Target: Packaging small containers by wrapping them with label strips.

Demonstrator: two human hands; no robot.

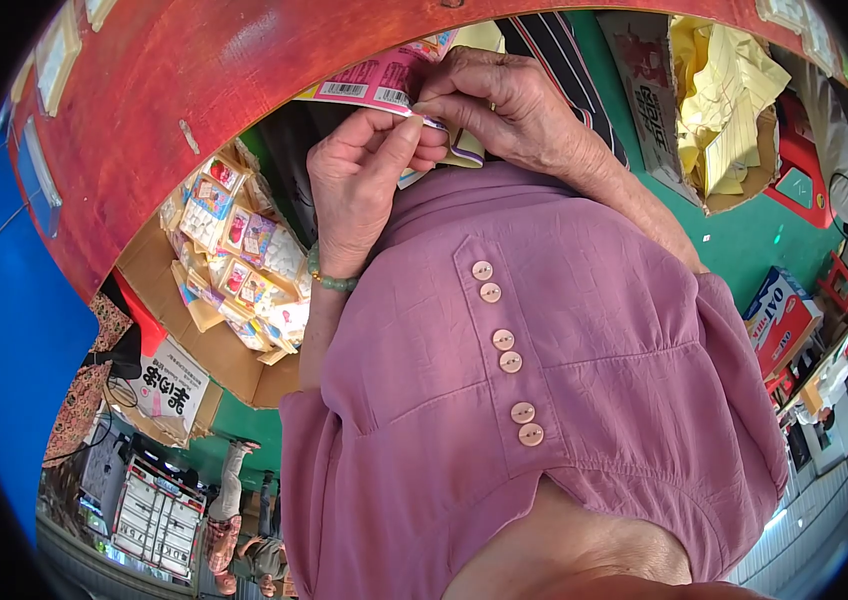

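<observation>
My left hand, with a green bead bracelet at its wrist, is closed in a pinch between thumb and fingers at the lower edge of a pink printed sheet with barcodes. Close against it, my right hand also pinches that edge, its fingertips touching the left hand's. Both hands are above my lap, just below the rim of a red table. Part of the sheet's edge is hidden behind the fingers. A pale yellow piece with a purple edge shows below the right hand.
Left of my lap stands a cardboard box full of small printed packets. At right, another cardboard box holds crumpled yellow paper. A red and blue carton is farther right on the green floor. Another person stands behind.
</observation>
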